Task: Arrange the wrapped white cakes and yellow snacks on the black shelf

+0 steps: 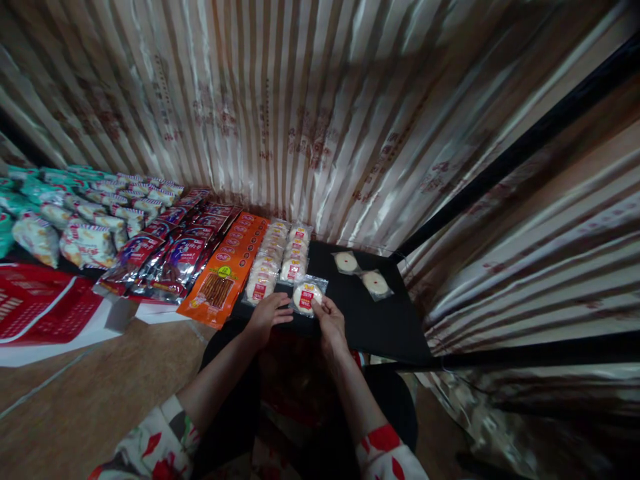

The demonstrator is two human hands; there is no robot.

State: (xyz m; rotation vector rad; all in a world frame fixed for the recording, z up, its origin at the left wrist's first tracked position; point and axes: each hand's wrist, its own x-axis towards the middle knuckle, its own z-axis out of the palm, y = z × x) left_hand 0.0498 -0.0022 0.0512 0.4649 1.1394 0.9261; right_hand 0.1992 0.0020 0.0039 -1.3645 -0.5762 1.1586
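Observation:
A round white rice cracker packet (pixel 304 297), in clear wrap with a red label, is pinched by its right edge in my right hand (pixel 331 323). My left hand (pixel 273 315) lies just left of that packet, fingers stretched out, near the front end of the rows. Two rows of overlapping rice cracker packets (pixel 295 257) run back from there on the black shelf (pixel 350 310). Two more packets (pixel 375 284) lie apart on the right side of the shelf, label side not showing.
Left of the crackers are an orange snack pack (pixel 225 267), dark red and blue foil packs (pixel 185 250), and white and green snack bags (pixel 90 243). A red basket (pixel 45 303) stands at lower left. Striped curtain (pixel 300 113) hangs behind; a black pole (pixel 500 160) slants at right.

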